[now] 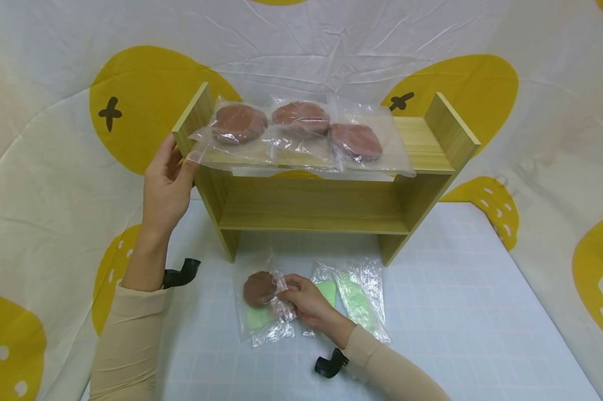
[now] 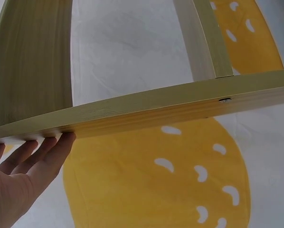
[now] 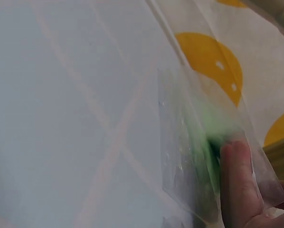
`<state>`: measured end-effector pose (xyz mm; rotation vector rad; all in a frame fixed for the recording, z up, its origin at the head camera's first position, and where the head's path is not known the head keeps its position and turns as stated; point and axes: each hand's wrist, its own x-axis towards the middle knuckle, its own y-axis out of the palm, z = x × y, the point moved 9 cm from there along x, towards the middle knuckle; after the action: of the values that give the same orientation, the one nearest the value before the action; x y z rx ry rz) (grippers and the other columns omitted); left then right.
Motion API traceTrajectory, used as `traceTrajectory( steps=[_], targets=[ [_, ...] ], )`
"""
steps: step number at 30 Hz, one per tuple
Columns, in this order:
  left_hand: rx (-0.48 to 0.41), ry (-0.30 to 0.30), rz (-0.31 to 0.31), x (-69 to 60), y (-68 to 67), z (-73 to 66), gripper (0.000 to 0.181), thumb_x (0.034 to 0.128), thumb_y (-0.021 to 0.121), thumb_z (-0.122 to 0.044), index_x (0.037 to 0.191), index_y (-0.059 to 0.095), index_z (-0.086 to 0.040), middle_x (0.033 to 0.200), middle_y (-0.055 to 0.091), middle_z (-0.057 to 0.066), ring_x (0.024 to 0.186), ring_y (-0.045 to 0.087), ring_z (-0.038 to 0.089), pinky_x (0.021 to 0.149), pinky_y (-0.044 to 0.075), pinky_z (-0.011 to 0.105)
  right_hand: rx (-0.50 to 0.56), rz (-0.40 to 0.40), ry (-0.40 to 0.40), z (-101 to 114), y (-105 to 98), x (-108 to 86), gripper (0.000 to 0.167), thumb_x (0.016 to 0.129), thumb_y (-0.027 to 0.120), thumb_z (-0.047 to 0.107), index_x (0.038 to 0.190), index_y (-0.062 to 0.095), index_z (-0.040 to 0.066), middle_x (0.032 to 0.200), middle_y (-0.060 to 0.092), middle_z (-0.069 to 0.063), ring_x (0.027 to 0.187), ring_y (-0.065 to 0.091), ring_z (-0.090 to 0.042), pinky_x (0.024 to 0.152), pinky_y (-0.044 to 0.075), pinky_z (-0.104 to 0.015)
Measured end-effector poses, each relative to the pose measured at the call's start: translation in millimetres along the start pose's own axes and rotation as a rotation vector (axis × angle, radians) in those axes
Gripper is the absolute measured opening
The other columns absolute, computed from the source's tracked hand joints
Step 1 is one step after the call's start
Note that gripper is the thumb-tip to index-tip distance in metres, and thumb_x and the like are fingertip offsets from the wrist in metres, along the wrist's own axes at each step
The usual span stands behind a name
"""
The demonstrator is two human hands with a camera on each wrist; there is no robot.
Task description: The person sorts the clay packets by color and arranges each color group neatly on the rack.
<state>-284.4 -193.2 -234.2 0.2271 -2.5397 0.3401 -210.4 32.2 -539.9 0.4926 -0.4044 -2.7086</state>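
Note:
My right hand (image 1: 306, 303) pinches the right edge of a clear plastic bag holding a round brown patty (image 1: 258, 288), low over the table. In the right wrist view, the fingers (image 3: 239, 180) are against clear plastic, with blurred green behind. Under the patty is a bagged green piece (image 1: 258, 318). Near the right hand lie more clear bags with green pieces (image 1: 355, 298). My left hand (image 1: 166, 186) rests against the left side panel of a wooden shelf (image 1: 311, 203); its straight fingers (image 2: 52, 159) touch the panel's outer face. Three bagged reddish-brown patties (image 1: 301, 117) lie on the shelf's top board.
The shelf's right side panel (image 1: 454, 131) rises above the top board. A pale checked cloth covers the table (image 1: 456, 312). Behind hangs a white curtain (image 1: 301, 50) with yellow shapes. Black wrist mounts (image 1: 182, 273) stick out from both wrists.

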Motion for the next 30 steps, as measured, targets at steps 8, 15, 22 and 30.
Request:
traceTrajectory(
  steps=[8, 15, 22, 30],
  targets=[
    [0.002, -0.013, 0.006, -0.4, 0.3, -0.5, 0.049, 0.1018, 0.061, -0.025, 0.149, 0.049, -0.026, 0.144, 0.053, 0.002, 0.128, 0.055, 0.025, 0.091, 0.055, 0.034, 0.041, 0.072, 0.033, -1.7, 2.4, -6.5, 0.034, 0.095, 0.052, -0.01, 0.128, 0.047, -0.004, 0.099, 0.068, -0.015, 0.079, 0.07, -0.024, 0.07, 0.062, -0.041],
    [-0.004, -0.017, 0.011, -0.4, 1.2, -0.1, 0.049, 0.1019, 0.06, -0.023, 0.149, 0.048, -0.026, 0.145, 0.053, 0.002, 0.129, 0.054, 0.025, 0.092, 0.055, 0.035, -0.093, 0.175, -0.021, 13.0, 0.9, -30.1, 0.037, 0.097, 0.055, -0.006, 0.132, 0.046, -0.002, 0.097, 0.069, -0.01, 0.075, 0.06, -0.011, 0.061, 0.052, -0.021],
    [-0.011, -0.023, 0.002, -0.3, 0.0, 1.9, 0.048, 0.1014, 0.061, -0.026, 0.148, 0.05, -0.027, 0.141, 0.056, 0.005, 0.123, 0.058, 0.025, 0.087, 0.057, 0.029, -0.245, 0.246, -0.11, 48.5, -3.4, -63.4, 0.037, 0.1, 0.06, 0.005, 0.135, 0.049, 0.005, 0.103, 0.07, -0.011, 0.071, 0.053, -0.01, 0.059, 0.05, -0.022],
    [-0.03, -0.019, 0.004, -0.5, 0.2, 0.9, 0.048, 0.1012, 0.061, -0.024, 0.148, 0.05, -0.026, 0.141, 0.056, 0.006, 0.123, 0.059, 0.026, 0.086, 0.057, 0.029, -0.227, 0.28, -0.193, 86.9, -9.8, -88.0, 0.037, 0.101, 0.058, 0.006, 0.136, 0.046, 0.005, 0.109, 0.067, -0.012, 0.082, 0.063, -0.014, 0.064, 0.059, -0.031]
  ],
)
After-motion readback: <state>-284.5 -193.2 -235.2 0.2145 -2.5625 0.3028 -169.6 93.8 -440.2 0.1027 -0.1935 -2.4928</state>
